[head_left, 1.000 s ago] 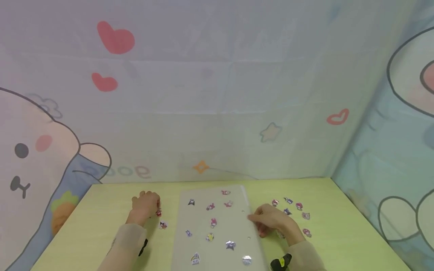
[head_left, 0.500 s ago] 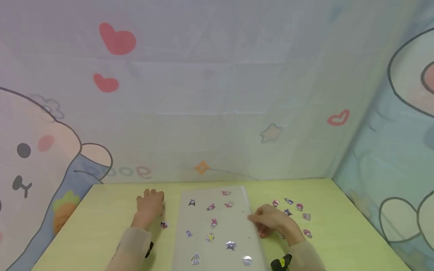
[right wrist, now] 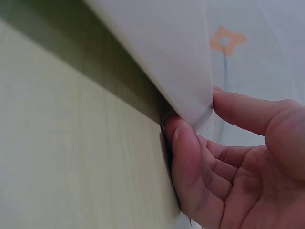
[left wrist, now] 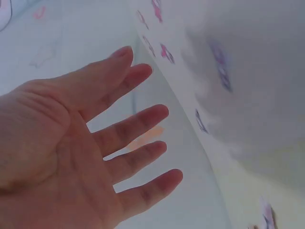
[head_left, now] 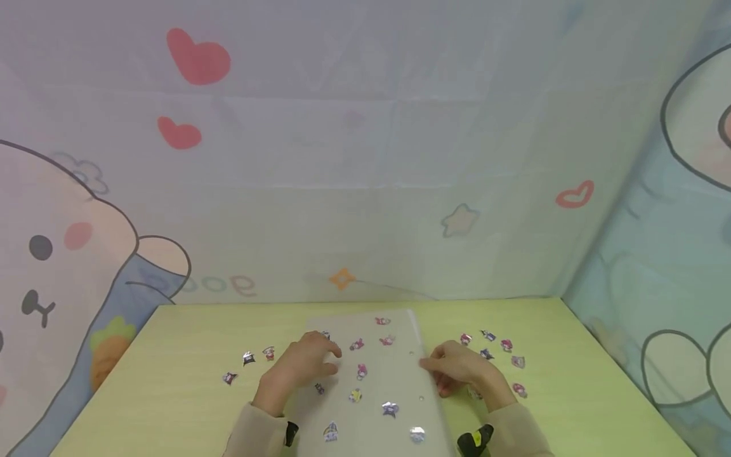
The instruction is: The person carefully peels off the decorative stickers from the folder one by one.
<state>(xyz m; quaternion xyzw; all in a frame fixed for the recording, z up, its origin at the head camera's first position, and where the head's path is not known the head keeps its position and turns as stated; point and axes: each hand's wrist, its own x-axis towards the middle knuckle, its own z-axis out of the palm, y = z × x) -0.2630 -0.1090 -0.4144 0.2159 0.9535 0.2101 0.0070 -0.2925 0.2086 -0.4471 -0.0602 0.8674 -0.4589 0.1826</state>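
A white sheet (head_left: pixel 379 387) dotted with small cartoon stickers lies at the middle of the table; a pink sticker (head_left: pixel 362 371) is among them. My left hand (head_left: pixel 302 365) hovers over the sheet's left side, covering part of it. In the left wrist view, that hand (left wrist: pixel 95 138) has its fingers spread and nothing in its palm. My right hand (head_left: pixel 457 367) holds the sheet's right edge. In the right wrist view, its thumb lies on one face of the white sheet (right wrist: pixel 157 47), with curled fingers (right wrist: pixel 186 152) at the underside of the raised edge.
Three loose stickers, one of them dark (head_left: pixel 248 358), lie on the yellow table (head_left: pixel 171 393) left of the sheet. Several more, including a pink one (head_left: pixel 519 390), are scattered to the right. A printed cloth wall (head_left: pixel 365 190) rises behind the table.
My left hand has moved right, from the stickers on the table's left to above the sheet, uncovering loose stickers there. My right hand keeps its hold on the sheet's edge.
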